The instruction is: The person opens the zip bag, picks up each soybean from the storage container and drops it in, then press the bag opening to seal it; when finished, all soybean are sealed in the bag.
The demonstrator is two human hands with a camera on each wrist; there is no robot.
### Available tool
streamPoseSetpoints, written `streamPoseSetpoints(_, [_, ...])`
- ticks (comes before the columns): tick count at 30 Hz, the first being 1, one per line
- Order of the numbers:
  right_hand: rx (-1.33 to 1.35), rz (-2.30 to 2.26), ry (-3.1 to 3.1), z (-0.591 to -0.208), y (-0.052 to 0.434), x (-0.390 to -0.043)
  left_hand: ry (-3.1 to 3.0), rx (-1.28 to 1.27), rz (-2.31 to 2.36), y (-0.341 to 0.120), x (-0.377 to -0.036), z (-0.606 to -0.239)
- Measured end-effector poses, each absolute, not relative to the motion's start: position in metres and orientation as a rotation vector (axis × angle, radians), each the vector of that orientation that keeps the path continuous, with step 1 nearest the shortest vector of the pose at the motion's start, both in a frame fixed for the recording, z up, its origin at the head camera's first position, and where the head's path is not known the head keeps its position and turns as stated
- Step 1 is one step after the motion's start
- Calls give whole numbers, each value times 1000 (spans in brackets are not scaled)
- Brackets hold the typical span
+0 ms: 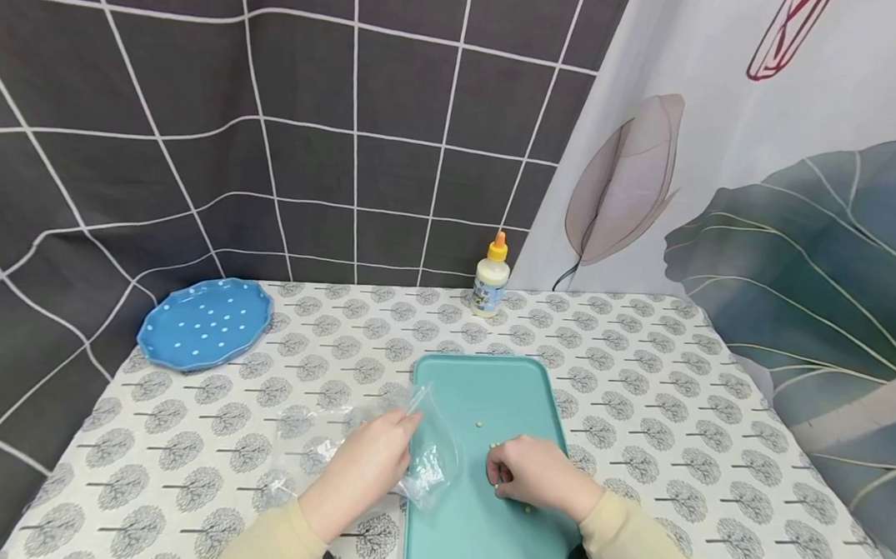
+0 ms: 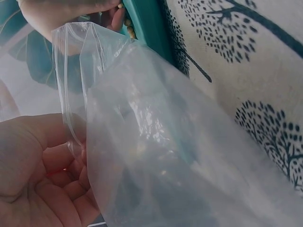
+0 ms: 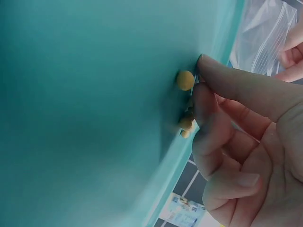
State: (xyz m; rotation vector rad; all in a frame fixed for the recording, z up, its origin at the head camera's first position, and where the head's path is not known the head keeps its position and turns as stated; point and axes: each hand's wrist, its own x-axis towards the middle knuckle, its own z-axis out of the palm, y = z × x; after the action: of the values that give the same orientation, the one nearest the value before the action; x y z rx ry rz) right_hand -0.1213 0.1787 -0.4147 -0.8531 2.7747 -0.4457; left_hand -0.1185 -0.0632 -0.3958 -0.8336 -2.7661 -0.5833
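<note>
1. Left hand (image 1: 366, 466) lies palm down at the left rim of the rectangular teal plastic tray (image 1: 490, 386), fingers gripping the mouth of a clear plastic zip bag (image 1: 327, 443).
2. Right hand (image 1: 535, 476) rests on the tray, fingertips (image 3: 208, 94) pinching small yellow beans (image 3: 185, 80).
3. Loose beans lie on the tray beside that hand.

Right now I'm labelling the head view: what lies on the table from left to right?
Blue plate → clear plastic bag → teal tray; the glue bottle overlaps the tray's span.
</note>
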Motion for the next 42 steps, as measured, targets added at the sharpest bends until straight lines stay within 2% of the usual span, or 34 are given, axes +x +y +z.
streamPoseSetpoints(15, [-768, -767, 2881, -407, 166, -123, -2764, -843, -549, -61, -118, -397])
streamPoseSetpoints(28, [-798, -785, 2867, -403, 149, -127, -2762, -857, -566, -61, -115, -395])
streamPoseSetpoints(42, [-759, -843, 2897, -407, 161, -131, -2782, -841, -571, -62, -117, -395])
